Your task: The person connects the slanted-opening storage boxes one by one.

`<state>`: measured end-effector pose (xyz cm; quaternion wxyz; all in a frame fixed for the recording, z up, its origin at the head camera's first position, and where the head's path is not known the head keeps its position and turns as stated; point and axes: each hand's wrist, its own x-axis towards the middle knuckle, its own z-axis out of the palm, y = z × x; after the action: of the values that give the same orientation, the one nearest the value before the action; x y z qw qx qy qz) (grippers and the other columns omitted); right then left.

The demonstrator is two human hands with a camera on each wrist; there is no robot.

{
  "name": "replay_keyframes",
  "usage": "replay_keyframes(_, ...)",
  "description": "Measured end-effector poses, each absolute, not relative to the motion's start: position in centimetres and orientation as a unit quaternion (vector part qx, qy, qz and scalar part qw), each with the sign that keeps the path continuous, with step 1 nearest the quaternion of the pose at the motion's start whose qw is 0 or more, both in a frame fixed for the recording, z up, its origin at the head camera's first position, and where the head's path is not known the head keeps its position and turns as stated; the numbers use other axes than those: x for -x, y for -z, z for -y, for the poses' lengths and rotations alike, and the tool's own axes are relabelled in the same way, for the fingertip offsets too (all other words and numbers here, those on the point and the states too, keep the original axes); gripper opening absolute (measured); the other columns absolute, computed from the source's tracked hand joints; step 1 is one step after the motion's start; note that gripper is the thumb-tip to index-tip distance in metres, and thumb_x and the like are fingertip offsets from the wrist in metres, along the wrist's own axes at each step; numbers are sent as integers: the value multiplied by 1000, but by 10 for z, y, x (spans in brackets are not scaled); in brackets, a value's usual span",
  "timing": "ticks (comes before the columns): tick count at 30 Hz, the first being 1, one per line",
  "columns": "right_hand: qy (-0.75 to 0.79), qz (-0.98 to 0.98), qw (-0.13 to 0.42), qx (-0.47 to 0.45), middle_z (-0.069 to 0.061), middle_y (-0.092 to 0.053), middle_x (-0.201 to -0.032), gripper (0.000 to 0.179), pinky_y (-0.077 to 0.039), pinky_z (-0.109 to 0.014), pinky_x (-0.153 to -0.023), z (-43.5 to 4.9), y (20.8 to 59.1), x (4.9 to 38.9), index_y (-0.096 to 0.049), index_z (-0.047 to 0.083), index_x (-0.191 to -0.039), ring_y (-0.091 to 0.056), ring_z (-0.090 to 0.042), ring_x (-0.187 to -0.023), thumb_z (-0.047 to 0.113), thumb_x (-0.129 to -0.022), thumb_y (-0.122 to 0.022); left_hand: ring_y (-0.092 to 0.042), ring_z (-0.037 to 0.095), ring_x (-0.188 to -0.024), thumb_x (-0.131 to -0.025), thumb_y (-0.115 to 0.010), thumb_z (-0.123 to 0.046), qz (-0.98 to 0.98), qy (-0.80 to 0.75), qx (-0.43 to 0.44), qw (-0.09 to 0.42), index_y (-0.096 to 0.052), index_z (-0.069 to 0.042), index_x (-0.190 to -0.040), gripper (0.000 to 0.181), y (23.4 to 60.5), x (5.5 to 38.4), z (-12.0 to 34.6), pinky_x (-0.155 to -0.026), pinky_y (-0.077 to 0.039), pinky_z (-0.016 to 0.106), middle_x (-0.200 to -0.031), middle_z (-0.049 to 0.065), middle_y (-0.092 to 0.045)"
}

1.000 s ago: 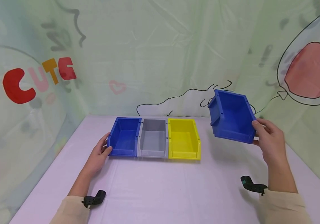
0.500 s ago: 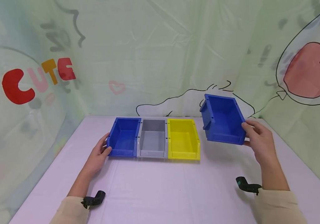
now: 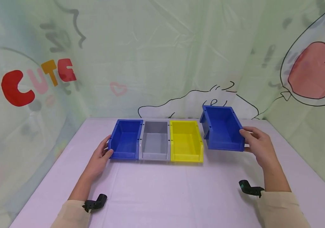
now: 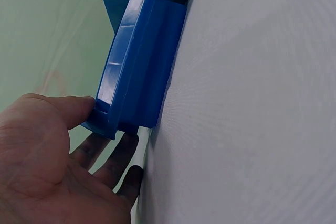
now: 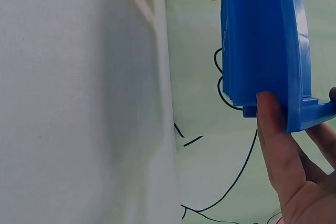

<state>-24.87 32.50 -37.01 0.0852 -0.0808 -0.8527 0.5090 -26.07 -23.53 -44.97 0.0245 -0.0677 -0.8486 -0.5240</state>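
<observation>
In the head view, a blue storage bin [image 3: 126, 139], a grey bin [image 3: 155, 141] and a yellow bin [image 3: 187, 142] stand side by side in a row on the table. My left hand [image 3: 97, 160] holds the blue bin's left side, its thumb [image 4: 79, 109] at the front corner and other fingers along the side wall. To the right of the yellow bin, a second blue bin [image 3: 224, 128] hangs above the table, tilted slightly, its open top facing me. My right hand [image 3: 259, 145] grips it by its right side. A gap separates it from the yellow bin.
A pale cloth covers the table [image 3: 162, 190]. Printed curtains [image 3: 162, 57] enclose the back and both sides. Each forearm carries a black wrist camera, the left camera [image 3: 95, 203] and the right camera [image 3: 250, 189], over beige sleeves.
My right hand has carried the second blue bin left and down, closer to the yellow bin, and its tilt has lessened. My left hand and the row of three bins stay put.
</observation>
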Motion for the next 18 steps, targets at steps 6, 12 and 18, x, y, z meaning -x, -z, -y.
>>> replay_keyframes(6,-499,861,62,72,-39,-38,-155,68,-64,-23,-70,-327,372,250,-38,-2,-156,-50,-58,-132,47,-109,-43,-33,48,-151,-111,-45,-10,849,523,68,25,-19,-21,-167,63,450,261,234,-122,-34,56,-166,28,-28)
replay_keyframes(12,-490,867,59,70,-40,-40,-153,68,-65,-28,-73,-329,374,250,-37,-2,-156,-52,-58,-131,47,-109,-43,-32,48,-152,-111,-45,-10,849,523,69,24,-19,-21,-167,63,449,261,234,-123,-33,56,-167,27,-27)
replay_keyframes(18,-492,866,55,64,-40,-40,-153,68,-64,-23,-71,-329,374,247,-37,-2,-156,-52,-57,-130,47,-109,-43,-31,47,-153,-111,-44,-10,850,523,67,22,-19,-22,-167,62,448,261,235,-124,-32,56,-167,27,-26)
